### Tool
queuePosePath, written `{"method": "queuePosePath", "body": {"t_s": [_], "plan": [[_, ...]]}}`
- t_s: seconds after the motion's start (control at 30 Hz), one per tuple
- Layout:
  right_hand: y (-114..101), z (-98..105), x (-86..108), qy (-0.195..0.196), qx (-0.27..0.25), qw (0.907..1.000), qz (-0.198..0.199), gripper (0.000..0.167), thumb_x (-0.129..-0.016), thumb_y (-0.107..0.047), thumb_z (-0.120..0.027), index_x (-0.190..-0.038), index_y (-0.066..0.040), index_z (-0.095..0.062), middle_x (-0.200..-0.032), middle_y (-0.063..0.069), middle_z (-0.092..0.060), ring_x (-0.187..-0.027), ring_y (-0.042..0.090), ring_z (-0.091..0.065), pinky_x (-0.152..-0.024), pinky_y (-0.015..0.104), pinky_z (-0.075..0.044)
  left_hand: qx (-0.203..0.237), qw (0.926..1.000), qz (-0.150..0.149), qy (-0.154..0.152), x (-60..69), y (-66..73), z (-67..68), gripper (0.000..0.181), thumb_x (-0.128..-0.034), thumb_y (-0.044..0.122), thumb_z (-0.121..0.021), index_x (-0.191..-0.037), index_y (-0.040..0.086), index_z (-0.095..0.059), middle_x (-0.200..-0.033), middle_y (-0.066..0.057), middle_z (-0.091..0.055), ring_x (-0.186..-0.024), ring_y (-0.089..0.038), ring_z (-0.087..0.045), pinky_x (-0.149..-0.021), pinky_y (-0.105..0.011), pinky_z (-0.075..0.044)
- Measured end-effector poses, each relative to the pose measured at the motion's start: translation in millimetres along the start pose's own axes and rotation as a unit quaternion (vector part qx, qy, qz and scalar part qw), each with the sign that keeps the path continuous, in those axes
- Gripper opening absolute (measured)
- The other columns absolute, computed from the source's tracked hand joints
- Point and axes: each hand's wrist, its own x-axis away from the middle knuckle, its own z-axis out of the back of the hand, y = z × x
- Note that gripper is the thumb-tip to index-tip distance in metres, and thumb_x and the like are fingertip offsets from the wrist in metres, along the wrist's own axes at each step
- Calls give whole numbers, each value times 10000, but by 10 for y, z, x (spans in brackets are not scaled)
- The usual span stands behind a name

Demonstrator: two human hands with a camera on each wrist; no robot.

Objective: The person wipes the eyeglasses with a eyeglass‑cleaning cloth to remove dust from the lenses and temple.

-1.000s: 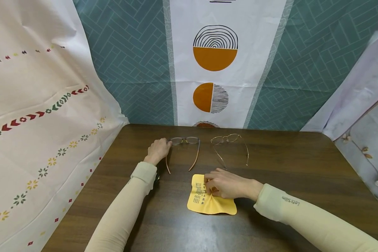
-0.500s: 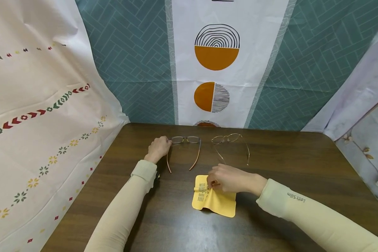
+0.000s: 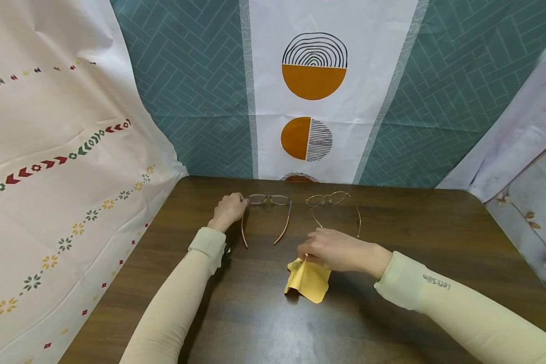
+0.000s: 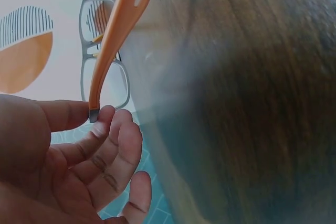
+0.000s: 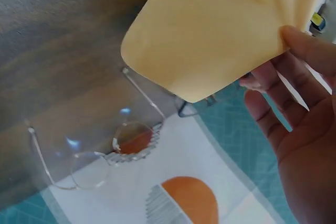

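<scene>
My left hand (image 3: pixel 229 209) pinches the left hinge corner of a pair of glasses (image 3: pixel 268 199) with grey rims. Their orange temples lie unfolded toward me, and the left wrist view shows one orange temple (image 4: pixel 107 45) rising from between thumb and index finger. My right hand (image 3: pixel 338 250) pinches a yellow glasses cloth (image 3: pixel 311 283) by its upper part; the cloth hangs in folds, its lower corners drooping over the table. In the right wrist view, the plain side of the cloth (image 5: pixel 205 30) spreads below the thumb. Just beyond this hand stand thin gold-rimmed glasses (image 3: pixel 326 198), temples unfolded and partly hidden.
A brown wood table (image 3: pixel 245 313) carries everything. Behind it hangs a green and white patterned cloth (image 3: pixel 205 116). White printed fabric (image 3: pixel 63 192) drapes along the left side, and pale floral fabric (image 3: pixel 523 202) along the right.
My right hand has raised the yellow cloth off the table, moving slightly up and right, so it folds and hangs. The left hand stays at the grey-rimmed glasses, whose front is tipped slightly.
</scene>
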Motion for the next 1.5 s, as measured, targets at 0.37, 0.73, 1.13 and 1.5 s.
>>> {"method": "queuePosePath", "body": {"t_s": [0.37, 0.73, 1.13, 1.5], "plan": [[4, 171, -27, 186, -208, 9995, -166, 89, -935, -77, -771, -911, -156, -737, -841, -77, -732, -738, 126, -629, -713, 306, -549, -51, 10000, -35, -28, -40, 24, 12, 478, -1119, 287, -446, -674, 117, -461, -590, -17, -405, -538, -186, -360, -582, -370, -352], [12, 224, -28, 111, -145, 9980, -609, 150, -925, 12, -719, -954, -128, -763, -897, -40, -756, -785, 161, -663, -770, 363, -564, -40, 9999, -119, -21, -38, 51, 23, 481, -1121, 280, -431, -670, 115, -449, -593, -18, -399, -532, -177, -343, -594, -375, -358], [34, 278, -10, 311, -1078, 9923, -527, 362, -866, 144, -557, -803, -187, -688, -819, -124, -666, -721, 47, -557, -704, 310, -509, -66, 9999, -110, -22, -44, 63, 24, 467, -1122, 287, -435, -692, 108, -465, -607, -23, -405, -547, -185, -356, -614, -387, -371], [60, 303, 16, 254, -2236, 9681, -1106, 258, -938, 83, -570, -903, -105, -743, -896, -56, -719, -730, 47, -563, -657, 233, -520, -19, 9999, -99, 4, -77, 66, 68, 441, -1120, 305, -435, -735, 101, -495, -646, -38, -452, -577, -203, -400, -619, -392, -381]]}}
